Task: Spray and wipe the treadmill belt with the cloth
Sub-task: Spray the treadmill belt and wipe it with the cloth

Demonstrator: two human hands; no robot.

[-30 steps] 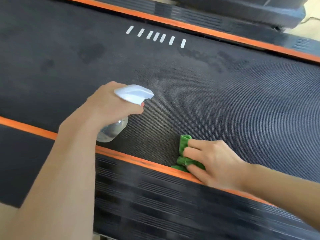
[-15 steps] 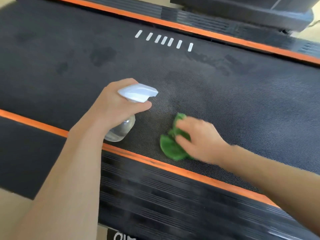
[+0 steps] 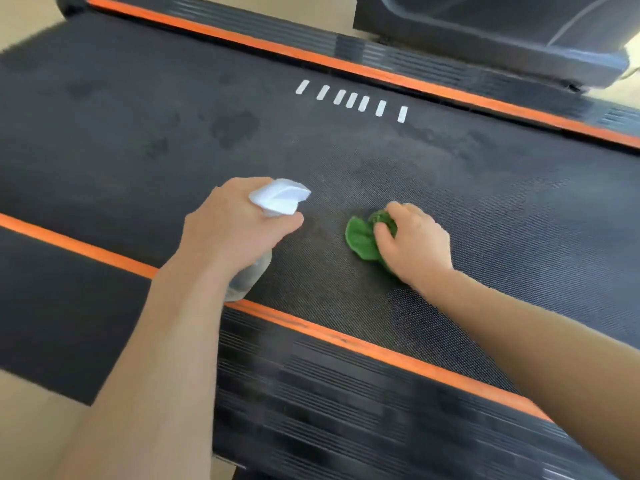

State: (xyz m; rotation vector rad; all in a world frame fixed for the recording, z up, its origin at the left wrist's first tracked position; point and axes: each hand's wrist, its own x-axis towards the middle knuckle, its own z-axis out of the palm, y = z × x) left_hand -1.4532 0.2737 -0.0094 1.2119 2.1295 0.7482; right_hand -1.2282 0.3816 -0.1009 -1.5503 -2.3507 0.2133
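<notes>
My right hand (image 3: 414, 242) has slid the bunched green cloth (image 3: 362, 239) from the near orange rail (image 3: 346, 337) toward twelve o'clock, pressing it mid-belt (image 3: 485, 202). My left hand (image 3: 235, 230) still grips the spray bottle (image 3: 278, 199), nozzle pointing three o'clock, body tilted toward seven.

A black, finely woven texture was shown on the treadmill belt (image 3: 450, 188), marked by a row of seven short white dashes (image 3: 351, 100) and darker blotches (image 3: 235, 128). Both side rails (image 3: 346, 403) were ribbed black, edged by orange stripes (image 3: 346, 337). A green cloth (image 3: 363, 239) and a clear spray bottle (image 3: 247, 278) with a white head were seen.
</notes>
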